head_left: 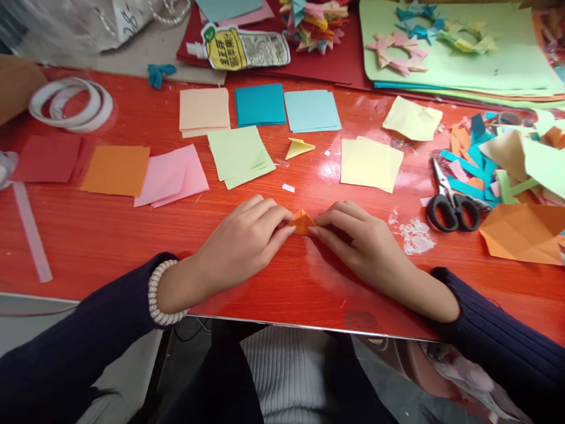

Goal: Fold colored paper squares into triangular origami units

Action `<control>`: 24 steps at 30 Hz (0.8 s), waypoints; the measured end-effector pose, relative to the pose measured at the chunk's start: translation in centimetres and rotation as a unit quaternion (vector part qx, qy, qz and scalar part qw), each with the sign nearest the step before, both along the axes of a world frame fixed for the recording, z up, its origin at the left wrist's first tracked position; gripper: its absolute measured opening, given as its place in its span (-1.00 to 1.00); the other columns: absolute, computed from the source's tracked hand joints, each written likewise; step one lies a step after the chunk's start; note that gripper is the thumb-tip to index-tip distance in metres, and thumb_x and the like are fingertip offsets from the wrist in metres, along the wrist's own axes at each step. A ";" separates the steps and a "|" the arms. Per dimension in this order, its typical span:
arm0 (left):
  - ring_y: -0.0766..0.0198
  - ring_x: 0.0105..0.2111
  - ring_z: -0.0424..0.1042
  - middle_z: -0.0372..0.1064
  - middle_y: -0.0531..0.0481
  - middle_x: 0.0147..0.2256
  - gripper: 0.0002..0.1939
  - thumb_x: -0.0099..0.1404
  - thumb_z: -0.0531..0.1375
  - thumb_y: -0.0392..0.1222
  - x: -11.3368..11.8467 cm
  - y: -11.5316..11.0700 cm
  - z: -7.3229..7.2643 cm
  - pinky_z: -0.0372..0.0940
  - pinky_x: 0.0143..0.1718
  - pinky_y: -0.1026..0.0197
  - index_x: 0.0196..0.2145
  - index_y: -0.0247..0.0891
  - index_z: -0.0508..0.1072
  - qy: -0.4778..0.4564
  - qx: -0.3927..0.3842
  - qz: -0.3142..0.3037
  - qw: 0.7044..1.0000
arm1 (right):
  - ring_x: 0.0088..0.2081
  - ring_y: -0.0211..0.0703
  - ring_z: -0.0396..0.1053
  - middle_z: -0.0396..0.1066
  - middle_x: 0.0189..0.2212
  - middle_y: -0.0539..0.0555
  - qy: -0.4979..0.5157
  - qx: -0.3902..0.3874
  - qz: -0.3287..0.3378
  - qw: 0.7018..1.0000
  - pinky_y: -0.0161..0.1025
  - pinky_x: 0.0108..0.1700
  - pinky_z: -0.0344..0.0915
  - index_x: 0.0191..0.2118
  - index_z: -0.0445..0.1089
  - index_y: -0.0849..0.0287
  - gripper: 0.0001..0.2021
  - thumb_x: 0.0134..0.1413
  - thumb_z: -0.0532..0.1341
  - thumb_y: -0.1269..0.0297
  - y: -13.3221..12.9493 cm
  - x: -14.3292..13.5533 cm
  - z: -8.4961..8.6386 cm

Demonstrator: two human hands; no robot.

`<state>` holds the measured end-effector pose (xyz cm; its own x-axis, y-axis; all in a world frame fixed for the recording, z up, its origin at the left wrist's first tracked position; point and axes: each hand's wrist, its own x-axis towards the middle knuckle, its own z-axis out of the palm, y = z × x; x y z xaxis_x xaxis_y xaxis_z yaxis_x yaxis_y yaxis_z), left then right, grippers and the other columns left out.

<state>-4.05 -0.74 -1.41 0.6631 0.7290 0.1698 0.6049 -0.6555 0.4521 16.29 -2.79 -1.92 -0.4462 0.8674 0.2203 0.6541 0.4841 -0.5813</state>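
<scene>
A small orange piece of folded paper [302, 224] lies low over the red table, its peak pointing away from me. My left hand [247, 232] pinches its left corner between thumb and fingers. On the opposite corner, my right hand [359, 238] pinches in the same way. Beyond the hands stands a small folded yellow paper [299, 148]. Between it and my fingers lies a tiny pale paper scrap [288, 188]. The side of the orange paper that faces down is hidden.
Coloured paper squares lie around, among them green [238, 153], pink [174, 176] and yellow sheets [371, 164]. Black-handled scissors [452, 211] rest at right beside paper scraps [477, 159]. Tape rolls [70, 105] are at left. A glue pouch [247, 48] and paper wreaths [397, 53] lie behind.
</scene>
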 end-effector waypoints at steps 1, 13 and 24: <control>0.27 -0.32 0.26 0.35 -0.04 -0.33 -0.84 0.35 0.03 -0.20 0.2 0.0 -0.1 0.23 -0.22 0.19 -0.26 -0.34 0.34 0.001 -0.004 0.012 1.000 | -0.39 -0.20 0.29 0.34 -0.44 0.06 -0.006 -0.006 -0.011 1.000 -0.27 -0.38 0.25 -0.30 0.31 0.17 -0.94 0.16 0.10 0.38 0.0 -0.1 0.1; 0.24 -0.28 0.27 0.23 -0.08 -0.28 -0.66 0.34 0.04 -0.20 0.5 -0.3 -0.6 0.27 -0.21 0.15 0.04 -0.35 0.29 0.029 0.009 0.045 0.999 | -0.34 -0.18 0.25 0.27 -0.39 0.05 -0.041 -0.021 -0.057 0.997 -0.26 -0.36 0.19 -0.10 0.23 0.19 -0.81 0.15 0.12 0.38 0.1 -0.7 -0.7; 0.32 -0.23 0.27 0.28 0.06 -0.26 -0.90 0.26 0.12 -0.34 0.6 0.3 0.6 0.22 -0.16 0.22 -0.25 -0.25 0.26 -0.046 -0.158 0.029 0.986 | -0.30 -0.15 0.24 0.27 -0.33 0.10 -0.027 -0.022 -0.017 0.999 -0.22 -0.28 0.22 -0.20 0.28 0.21 -0.82 0.12 0.18 0.23 0.1 -0.5 -0.6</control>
<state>-3.46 -0.44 -0.83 0.6116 0.7910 -0.0142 0.5845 -0.4397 0.6820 15.76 -2.72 -2.47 -0.4271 0.8902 0.1582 0.7002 0.4364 -0.5650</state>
